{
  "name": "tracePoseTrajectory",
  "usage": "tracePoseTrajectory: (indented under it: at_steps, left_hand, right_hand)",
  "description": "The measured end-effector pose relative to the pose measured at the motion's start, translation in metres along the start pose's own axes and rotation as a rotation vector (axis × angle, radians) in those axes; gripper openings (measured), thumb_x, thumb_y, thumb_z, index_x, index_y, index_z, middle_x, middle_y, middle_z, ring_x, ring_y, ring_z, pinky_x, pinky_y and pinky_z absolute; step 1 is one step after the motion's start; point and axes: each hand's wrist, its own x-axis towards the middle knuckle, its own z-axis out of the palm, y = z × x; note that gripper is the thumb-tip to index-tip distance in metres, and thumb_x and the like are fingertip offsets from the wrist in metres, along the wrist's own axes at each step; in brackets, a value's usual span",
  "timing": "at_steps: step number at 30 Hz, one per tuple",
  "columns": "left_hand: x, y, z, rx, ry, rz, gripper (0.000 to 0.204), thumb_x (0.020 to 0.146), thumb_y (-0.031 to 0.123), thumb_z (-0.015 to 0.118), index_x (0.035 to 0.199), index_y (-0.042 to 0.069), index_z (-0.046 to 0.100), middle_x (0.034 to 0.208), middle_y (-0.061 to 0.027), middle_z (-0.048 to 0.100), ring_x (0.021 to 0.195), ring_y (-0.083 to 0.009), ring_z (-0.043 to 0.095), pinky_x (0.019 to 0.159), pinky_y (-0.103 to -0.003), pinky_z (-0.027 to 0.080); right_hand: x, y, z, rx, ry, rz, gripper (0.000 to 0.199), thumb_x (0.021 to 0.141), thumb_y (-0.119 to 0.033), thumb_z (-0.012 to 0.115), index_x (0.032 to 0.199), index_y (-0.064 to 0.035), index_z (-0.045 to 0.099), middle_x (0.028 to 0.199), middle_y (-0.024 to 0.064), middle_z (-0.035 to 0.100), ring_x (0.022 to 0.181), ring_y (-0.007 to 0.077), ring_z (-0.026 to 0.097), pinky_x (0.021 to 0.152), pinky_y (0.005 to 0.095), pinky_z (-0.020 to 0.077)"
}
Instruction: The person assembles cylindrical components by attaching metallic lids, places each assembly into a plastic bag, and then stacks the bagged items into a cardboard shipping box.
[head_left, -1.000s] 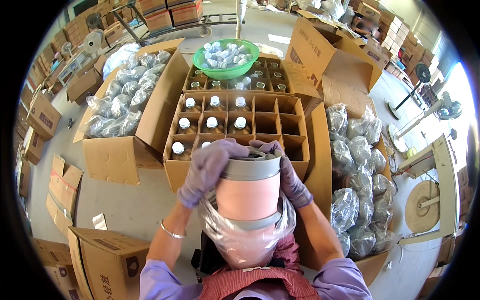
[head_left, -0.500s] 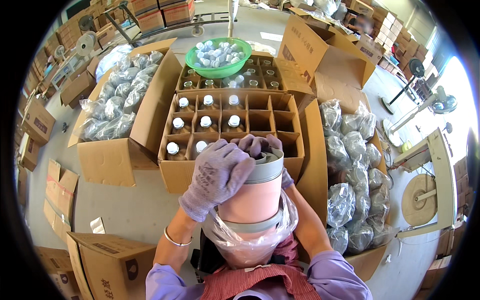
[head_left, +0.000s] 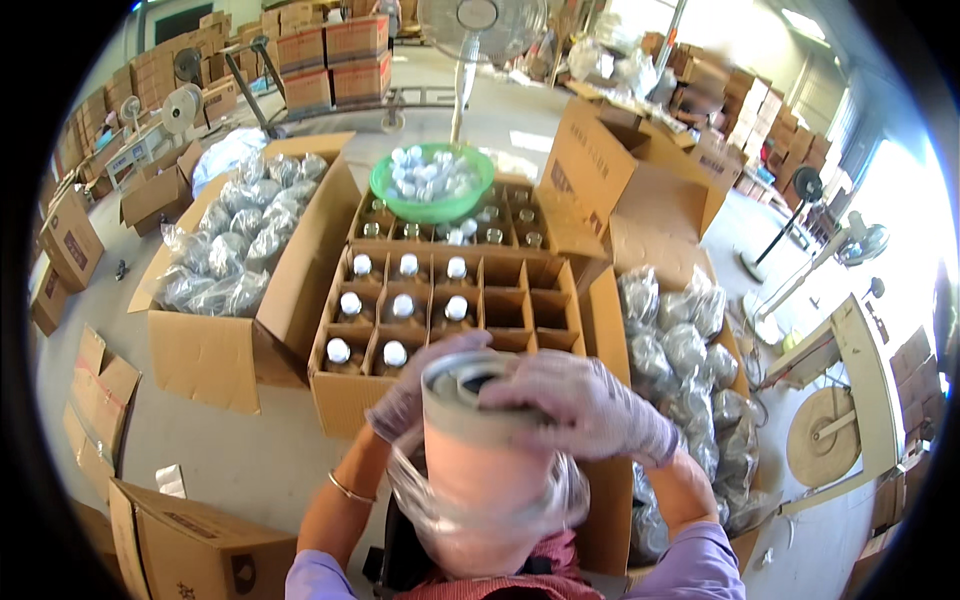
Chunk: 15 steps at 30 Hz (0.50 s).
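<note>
A pink cylindrical canister (head_left: 490,470) with a pale rim and an open top stands upright close in front of me. A clear plastic bag (head_left: 560,500) is bunched around its lower half. My left hand (head_left: 405,405), in a thin glove, grips the canister's left side near the rim. My right hand (head_left: 585,410), also gloved, lies across the top rim with the fingers curled over it. Just beyond stands a divided cardboard box (head_left: 345,400) holding several white-capped bottles (head_left: 402,305); its right-hand cells are empty.
A green basin (head_left: 385,190) of white caps sits on a second divided box of uncapped bottles (head_left: 490,232). Open cartons of bagged items stand at the left (head_left: 200,350) and right (head_left: 690,360). Flat cardboard (head_left: 95,400) lies on the floor at the left; fans and stacked cartons stand behind.
My left hand slid off the canister's top to its left side. My right hand came over the rim from the right. The canister's top tilted into view.
</note>
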Motion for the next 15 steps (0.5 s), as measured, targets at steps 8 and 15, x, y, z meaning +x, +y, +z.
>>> tracePoseTrajectory:
  at_steps: [8,15]
  left_hand:
    - [-0.048,-0.067,-0.04,0.452,-0.228,-0.021,0.039,0.103,0.03,0.05,0.129,0.001,0.058,0.119,-0.011,0.067,0.106,-0.0169,0.064,0.095,-0.031,0.049]
    - [-0.123,-0.055,-0.008,0.516,-0.022,-0.233,0.069,0.092,0.036,0.069,0.143,-0.002,0.044,0.124,-0.0103,0.063,0.11,-0.0143,0.06,0.094,-0.031,0.049]
  right_hand:
    - [-0.016,-0.044,-0.006,0.059,-0.032,-0.004,0.061,0.081,-0.035,0.073,0.133,-0.0075,0.057,0.108,0.0116,0.055,0.098,0.0312,0.054,0.094,0.0408,0.0432]
    - [-0.039,-0.027,0.002,-0.074,-0.013,0.238,0.049,0.09,-0.027,0.063,0.131,-0.0013,0.053,0.136,0.0196,0.052,0.122,0.0413,0.054,0.102,0.0468,0.0453]
